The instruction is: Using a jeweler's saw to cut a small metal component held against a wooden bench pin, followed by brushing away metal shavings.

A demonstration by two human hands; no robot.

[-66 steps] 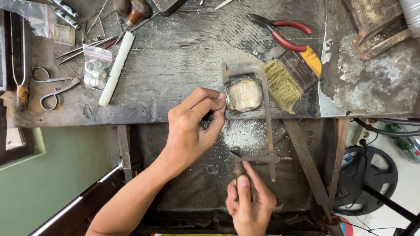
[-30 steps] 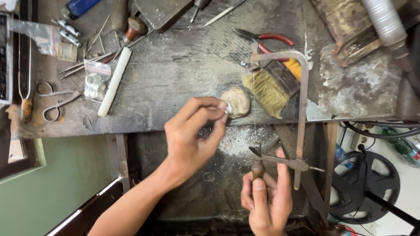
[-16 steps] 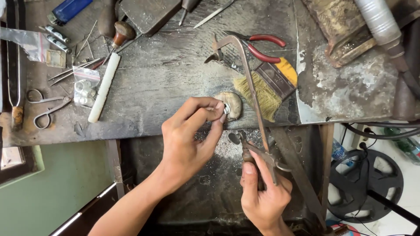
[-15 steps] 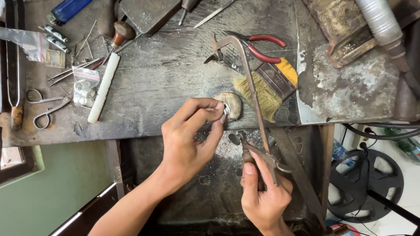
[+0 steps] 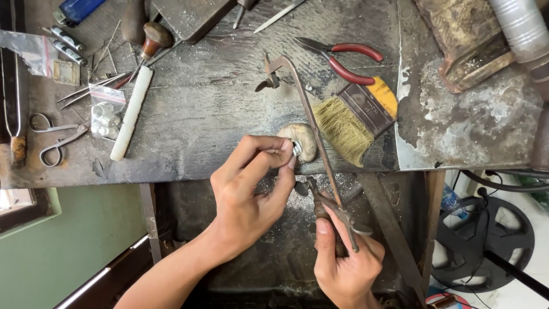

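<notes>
My left hand [image 5: 249,191] pinches a small silver ring [image 5: 297,149] between thumb and fingertips and presses it against a worn wooden bench pin [image 5: 302,139] at the bench's front edge. My right hand [image 5: 343,266] grips the wooden handle of a jeweller's saw [image 5: 311,123]. The saw's metal frame slants up and to the left over the bench, its far clamp near the bench middle. The lower clamp sits just right of the ring.
On the scarred bench [image 5: 217,97] lie a yellow-handled brush [image 5: 357,117], red-handled pliers [image 5: 343,57], a white stick [image 5: 132,111], scissors [image 5: 57,134], tweezers, a small plastic bag and a blue lighter [image 5: 80,8]. A metal sheet [image 5: 469,123] covers the right side. A black wheel [image 5: 486,246] stands low right.
My right hand has swung the saw from lying flat near the brush to a slanted position beside the ring. My left hand keeps the ring at the bench pin.
</notes>
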